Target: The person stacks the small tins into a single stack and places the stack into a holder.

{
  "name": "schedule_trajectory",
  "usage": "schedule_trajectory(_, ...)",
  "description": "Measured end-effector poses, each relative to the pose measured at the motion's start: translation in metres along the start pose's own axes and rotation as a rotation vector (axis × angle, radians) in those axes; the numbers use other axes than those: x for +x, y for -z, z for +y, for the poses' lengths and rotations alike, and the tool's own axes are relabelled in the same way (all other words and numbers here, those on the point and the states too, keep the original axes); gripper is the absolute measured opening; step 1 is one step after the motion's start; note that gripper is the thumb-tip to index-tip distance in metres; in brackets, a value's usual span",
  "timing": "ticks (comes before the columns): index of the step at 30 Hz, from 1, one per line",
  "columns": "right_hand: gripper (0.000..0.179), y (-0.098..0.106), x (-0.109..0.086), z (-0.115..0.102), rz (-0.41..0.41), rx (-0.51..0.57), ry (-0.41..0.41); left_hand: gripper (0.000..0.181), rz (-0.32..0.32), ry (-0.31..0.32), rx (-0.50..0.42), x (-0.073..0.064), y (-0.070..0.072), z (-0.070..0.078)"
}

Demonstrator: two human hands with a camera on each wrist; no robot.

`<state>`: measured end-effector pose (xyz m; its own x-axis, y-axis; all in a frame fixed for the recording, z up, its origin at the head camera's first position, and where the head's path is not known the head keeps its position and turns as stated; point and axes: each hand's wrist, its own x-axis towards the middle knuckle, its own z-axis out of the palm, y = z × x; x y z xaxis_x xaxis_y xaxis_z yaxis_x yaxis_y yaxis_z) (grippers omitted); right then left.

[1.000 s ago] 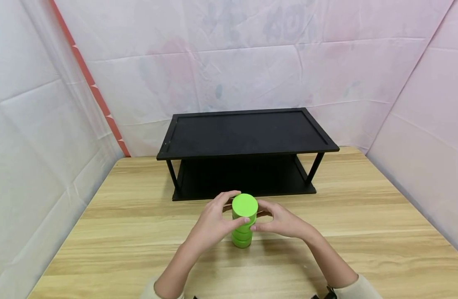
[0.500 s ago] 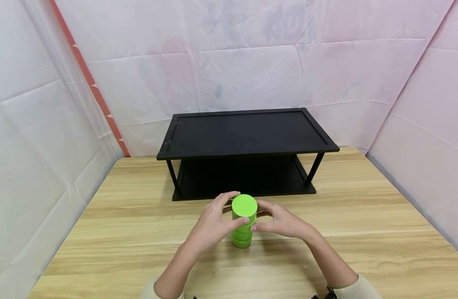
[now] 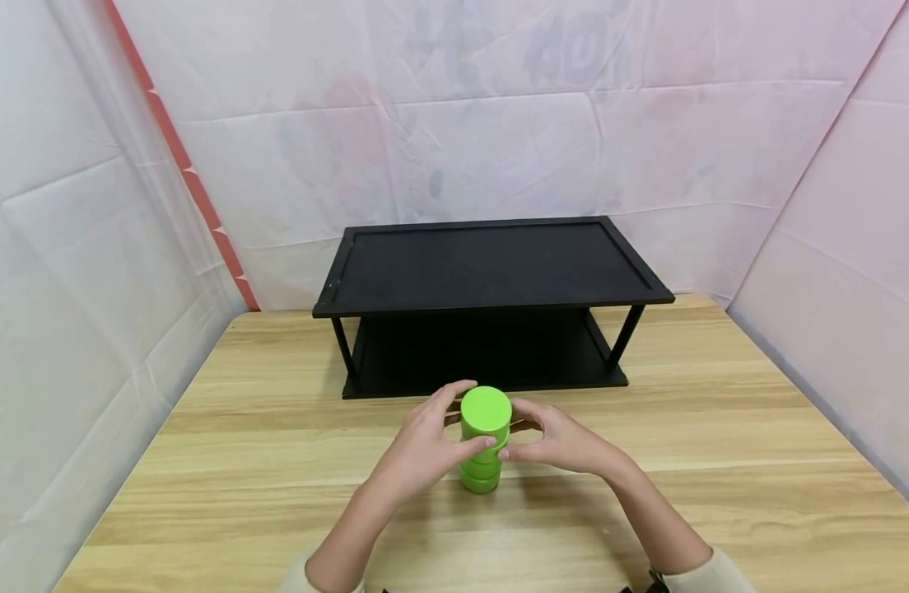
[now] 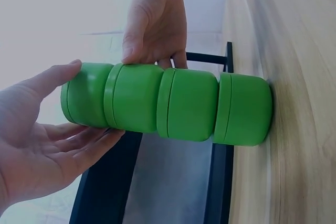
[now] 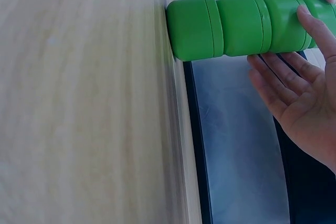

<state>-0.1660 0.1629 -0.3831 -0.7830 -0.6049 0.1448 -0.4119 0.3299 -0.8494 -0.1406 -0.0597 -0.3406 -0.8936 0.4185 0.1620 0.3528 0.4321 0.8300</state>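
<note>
Upper left of the head frame: a red strip (image 3: 180,156) runs diagonally down pale cloth (image 3: 62,247). Lower left: bare wood-grain table (image 3: 225,461). Bottom, left of centre: a light sleeve (image 3: 299,575), and above it the left hand (image 3: 425,445), grasping the top of the stack, thumb on the near side, fingers around the opposite side. Lower centre: a stack of four green containers (image 3: 481,463), upright, its base on the table. Directly beyond, mid-frame: a two-tier black stand (image 3: 491,268), well apart from the cloth at far right. Right of the stack: the right hand (image 3: 561,441), grasping it around the second container from the top, thumb and fingers on opposite sides.
</note>
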Motion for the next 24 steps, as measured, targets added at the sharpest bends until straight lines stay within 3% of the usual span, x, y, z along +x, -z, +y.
schedule_trajectory(6,0.058,0.001,0.0,0.001,-0.006,0.009,0.014,0.065,-0.036,-0.019,0.029,0.001,-0.001,-0.004)
schedule_trajectory(16,0.057,0.001,0.0,0.001,-0.002,-0.027,-0.006,0.059,-0.164,0.042,0.056,0.003,-0.002,-0.023)
schedule_trajectory(24,0.056,0.001,0.0,-0.001,-0.019,-0.049,-0.03,0.055,-0.174,0.044,0.057,0.005,-0.005,-0.031)
